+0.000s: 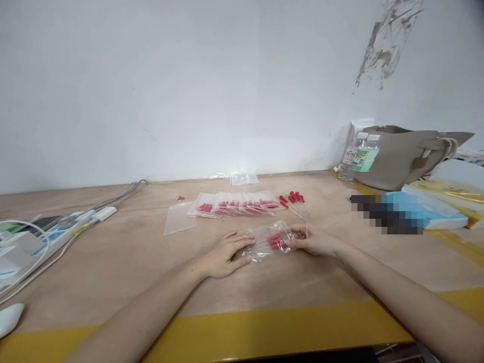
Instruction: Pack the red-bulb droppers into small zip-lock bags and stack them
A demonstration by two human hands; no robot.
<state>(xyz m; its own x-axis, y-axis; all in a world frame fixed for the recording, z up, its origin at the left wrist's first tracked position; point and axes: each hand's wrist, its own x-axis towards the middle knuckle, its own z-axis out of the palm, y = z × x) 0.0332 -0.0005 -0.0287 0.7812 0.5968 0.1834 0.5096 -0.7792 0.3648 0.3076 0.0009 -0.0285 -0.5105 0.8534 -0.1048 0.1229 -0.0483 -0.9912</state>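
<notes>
A clear plastic bag [260,250] lies in front of me with several red-headed thin sticks [275,241] inside, their heads toward its right end. My right hand [308,239] pinches that right end between thumb and fingers. Resting flat at the bag's left end is my left hand [229,253], its fingers stretched out and its thumb apart. Beyond the hands, several filled bags [242,204] overlap in a row. To their right, loose red-headed sticks [297,198] lie in a small fan. A flat clear bag [177,218] sits left of the row.
A power strip [62,234] with plugs and cables occupies the left side, with a white rounded object [10,319] nearer me. At the right stand plastic bottles [365,154], a grey handbag [401,154] and a blue-and-white pack [434,212]. Yellow tape [242,330] covers the table's front edge.
</notes>
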